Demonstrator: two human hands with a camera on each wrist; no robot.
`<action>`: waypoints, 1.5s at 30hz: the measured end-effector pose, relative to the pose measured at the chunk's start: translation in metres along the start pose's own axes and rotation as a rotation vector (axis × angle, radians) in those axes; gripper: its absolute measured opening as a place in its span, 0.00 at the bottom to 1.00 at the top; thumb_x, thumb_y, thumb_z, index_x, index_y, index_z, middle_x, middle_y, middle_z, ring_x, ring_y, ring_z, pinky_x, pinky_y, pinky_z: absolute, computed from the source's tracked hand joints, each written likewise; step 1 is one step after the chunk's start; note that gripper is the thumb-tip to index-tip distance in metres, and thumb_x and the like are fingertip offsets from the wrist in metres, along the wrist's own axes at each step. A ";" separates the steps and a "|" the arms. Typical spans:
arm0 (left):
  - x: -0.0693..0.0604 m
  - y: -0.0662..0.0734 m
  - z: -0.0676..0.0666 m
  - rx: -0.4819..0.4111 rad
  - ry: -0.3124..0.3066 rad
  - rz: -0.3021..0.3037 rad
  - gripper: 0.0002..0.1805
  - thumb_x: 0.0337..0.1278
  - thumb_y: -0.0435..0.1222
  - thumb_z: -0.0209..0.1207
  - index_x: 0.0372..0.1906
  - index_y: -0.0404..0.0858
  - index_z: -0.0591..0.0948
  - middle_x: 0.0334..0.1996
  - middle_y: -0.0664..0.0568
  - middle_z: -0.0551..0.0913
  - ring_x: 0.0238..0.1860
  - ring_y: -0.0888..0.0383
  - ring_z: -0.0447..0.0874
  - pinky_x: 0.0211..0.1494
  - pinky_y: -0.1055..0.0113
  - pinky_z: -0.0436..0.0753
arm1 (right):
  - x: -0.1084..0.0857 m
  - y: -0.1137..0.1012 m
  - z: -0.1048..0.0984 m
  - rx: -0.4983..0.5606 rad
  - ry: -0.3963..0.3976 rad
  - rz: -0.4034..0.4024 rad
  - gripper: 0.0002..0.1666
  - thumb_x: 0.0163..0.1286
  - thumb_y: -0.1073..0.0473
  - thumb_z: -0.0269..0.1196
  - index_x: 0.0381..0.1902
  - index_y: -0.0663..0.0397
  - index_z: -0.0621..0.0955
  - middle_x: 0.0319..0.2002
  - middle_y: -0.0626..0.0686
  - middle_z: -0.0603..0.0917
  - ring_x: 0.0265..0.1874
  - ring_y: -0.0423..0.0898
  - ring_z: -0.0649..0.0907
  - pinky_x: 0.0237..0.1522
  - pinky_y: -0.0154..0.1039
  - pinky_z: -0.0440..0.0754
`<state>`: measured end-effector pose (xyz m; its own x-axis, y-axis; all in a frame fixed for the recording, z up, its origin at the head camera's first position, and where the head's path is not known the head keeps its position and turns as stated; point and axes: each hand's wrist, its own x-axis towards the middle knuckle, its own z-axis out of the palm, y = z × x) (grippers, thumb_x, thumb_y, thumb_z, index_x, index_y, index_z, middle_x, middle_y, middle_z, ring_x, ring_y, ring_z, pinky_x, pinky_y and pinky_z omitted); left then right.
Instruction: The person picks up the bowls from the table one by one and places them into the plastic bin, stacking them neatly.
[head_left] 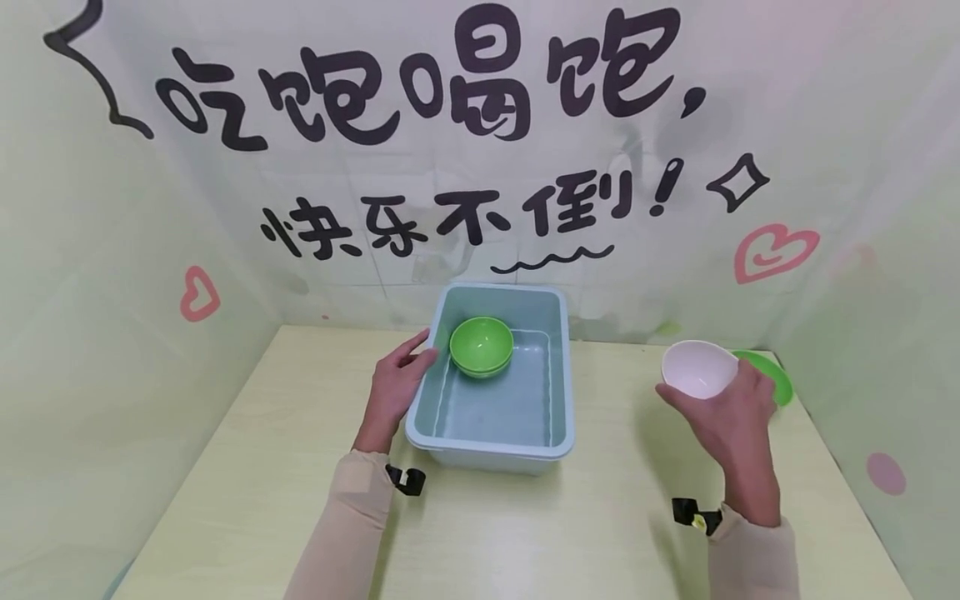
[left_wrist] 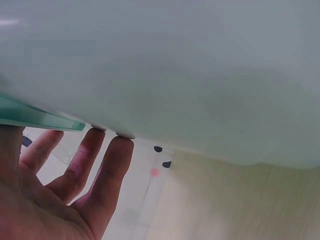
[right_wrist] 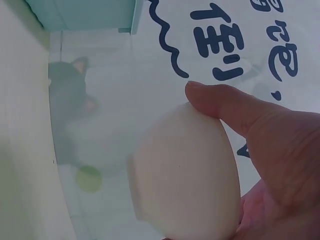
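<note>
In the head view, a light-blue plastic tub [head_left: 495, 452] stands mid-table with green bowls [head_left: 482, 343], apparently stacked, at its back left. My left hand [head_left: 396, 379] is at the tub's left side, thumb by the rim. Seen from the left wrist, several fairly straight fingers [left_wrist: 107, 175] touch the tub's outer wall [left_wrist: 200, 90]. To the right, my right hand [head_left: 731, 412] grips a white bowl [head_left: 699, 369] by its edge, above the table. From the right wrist, the thumb lies on the edge of the tilted white bowl [right_wrist: 187, 175]; the other fingers are mostly hidden.
A green dish [head_left: 772, 377] lies behind my right hand near the table's back right corner, partly covered by the hand. The pale wooden table [head_left: 285, 467] is enclosed by a printed back wall [head_left: 360, 292] and side walls.
</note>
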<state>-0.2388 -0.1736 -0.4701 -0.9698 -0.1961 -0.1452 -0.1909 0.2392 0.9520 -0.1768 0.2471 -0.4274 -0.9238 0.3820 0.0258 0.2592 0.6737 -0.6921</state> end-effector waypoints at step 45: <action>0.002 -0.003 0.001 -0.008 -0.004 0.006 0.27 0.68 0.52 0.60 0.71 0.60 0.75 0.58 0.39 0.85 0.56 0.38 0.85 0.59 0.46 0.85 | 0.033 -0.056 -0.003 0.026 -0.017 -0.169 0.65 0.55 0.39 0.75 0.76 0.69 0.56 0.71 0.73 0.60 0.66 0.68 0.65 0.58 0.66 0.76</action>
<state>-0.2406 -0.1742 -0.4732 -0.9715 -0.1911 -0.1402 -0.1836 0.2327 0.9551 -0.2212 0.2245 -0.3855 -0.9582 0.2541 0.1313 0.0929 0.7108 -0.6973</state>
